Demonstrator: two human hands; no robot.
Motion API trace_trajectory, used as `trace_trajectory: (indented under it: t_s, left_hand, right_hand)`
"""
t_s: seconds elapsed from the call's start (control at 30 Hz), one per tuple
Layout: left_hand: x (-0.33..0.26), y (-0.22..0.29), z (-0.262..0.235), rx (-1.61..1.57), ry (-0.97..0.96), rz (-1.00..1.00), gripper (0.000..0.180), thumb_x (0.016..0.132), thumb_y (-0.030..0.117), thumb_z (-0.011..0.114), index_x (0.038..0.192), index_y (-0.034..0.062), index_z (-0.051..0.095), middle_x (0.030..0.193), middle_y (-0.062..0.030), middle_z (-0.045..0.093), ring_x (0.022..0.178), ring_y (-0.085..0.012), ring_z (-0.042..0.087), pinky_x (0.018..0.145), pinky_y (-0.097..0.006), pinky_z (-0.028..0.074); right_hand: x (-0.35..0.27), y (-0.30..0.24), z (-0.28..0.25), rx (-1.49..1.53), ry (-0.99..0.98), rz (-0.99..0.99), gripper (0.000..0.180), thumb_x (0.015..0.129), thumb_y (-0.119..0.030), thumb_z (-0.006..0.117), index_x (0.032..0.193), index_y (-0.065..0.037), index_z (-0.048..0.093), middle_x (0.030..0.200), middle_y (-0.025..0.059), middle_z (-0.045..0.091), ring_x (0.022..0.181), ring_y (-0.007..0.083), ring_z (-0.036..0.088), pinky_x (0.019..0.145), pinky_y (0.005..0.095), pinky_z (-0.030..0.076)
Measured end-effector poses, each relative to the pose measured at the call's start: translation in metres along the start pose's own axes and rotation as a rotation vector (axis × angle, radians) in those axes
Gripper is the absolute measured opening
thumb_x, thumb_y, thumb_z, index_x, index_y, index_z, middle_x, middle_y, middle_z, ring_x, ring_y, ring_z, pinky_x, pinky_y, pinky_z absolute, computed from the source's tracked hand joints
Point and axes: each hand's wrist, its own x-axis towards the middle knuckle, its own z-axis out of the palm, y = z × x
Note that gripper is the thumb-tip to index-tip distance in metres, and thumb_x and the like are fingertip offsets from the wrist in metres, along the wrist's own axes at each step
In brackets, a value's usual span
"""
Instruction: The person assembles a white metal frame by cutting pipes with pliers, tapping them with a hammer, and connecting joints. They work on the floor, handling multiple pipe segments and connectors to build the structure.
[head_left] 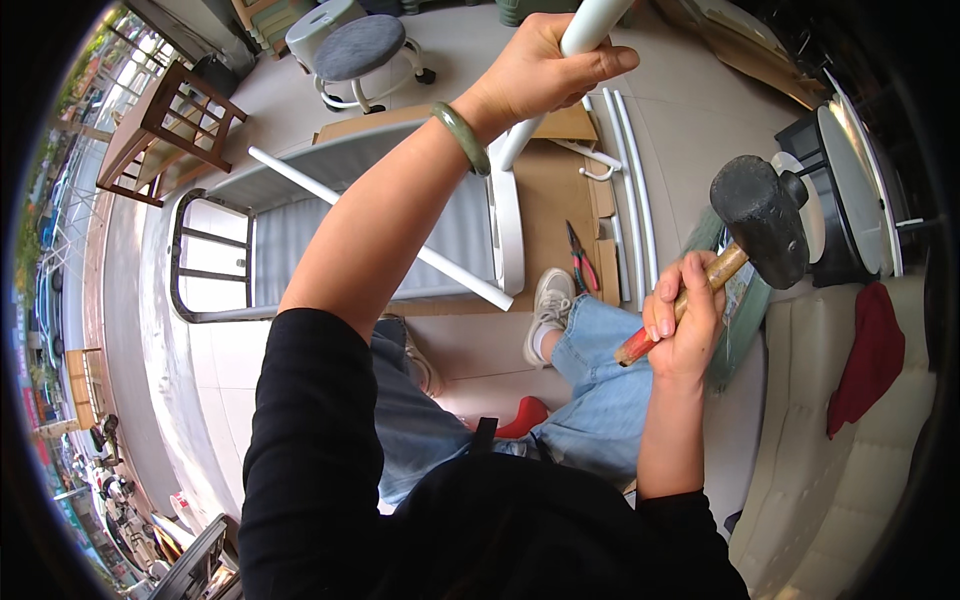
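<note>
While we look down from the head, the upright white tube [597,22] stands over the top middle of the view, its lower part reaching the white end [509,235] of a grey-fabric frame; we cannot tell whether the two are joined. Our left hand [560,68] is closed around this tube, thumb stretched along it, a green bangle [460,137] at the wrist. To the right, our right hand [687,310] has its fingers curled around the wooden handle of a black-headed mallet [762,220], raised well apart from the tube, its head uppermost.

Below our left forearm, a loose white tube [465,278] lies slantwise across the grey fabric [310,250]. Beside the frame we see cardboard [555,200], with red-handled pliers [583,265] near our shoe [552,305] and long white tubes [636,190] along its right side. Farther out, we have a round grey stool [360,48] at the upper left and a cream sofa [800,350] at the right, a red cloth [868,350] draped over it.
</note>
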Motion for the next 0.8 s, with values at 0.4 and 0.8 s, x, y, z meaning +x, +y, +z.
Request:
trace_trajectory:
  t_s: [0.4,0.8]
  left_hand:
    - [0.009,-0.007,-0.044,-0.318,-0.076,-0.071,0.035,0.095,0.014,0.054,0.065,0.0128,0.036,0.050,0.0061,0.029,0.038,-0.0049,0.025,0.035,-0.022,0.020]
    - [-0.018,-0.009,0.000,0.196,0.458,0.240,0.022,0.085,0.019,0.069,0.078,-0.0004,0.062,0.058,-0.0010,0.055,0.055,-0.0078,0.047,0.053,-0.026,0.043]
  right_hand:
    - [0.003,0.002,0.002,0.025,0.005,0.058,0.014,0.097,-0.019,0.053,0.093,-0.007,0.047,0.065,0.0052,0.051,0.037,0.0071,0.036,0.032,0.0226,0.032]
    - [-0.002,0.019,0.025,-0.116,0.036,0.093,0.018,0.097,-0.020,0.055,0.089,-0.006,0.046,0.064,0.0030,0.049,0.038,0.0068,0.037,0.033,0.0222,0.031]
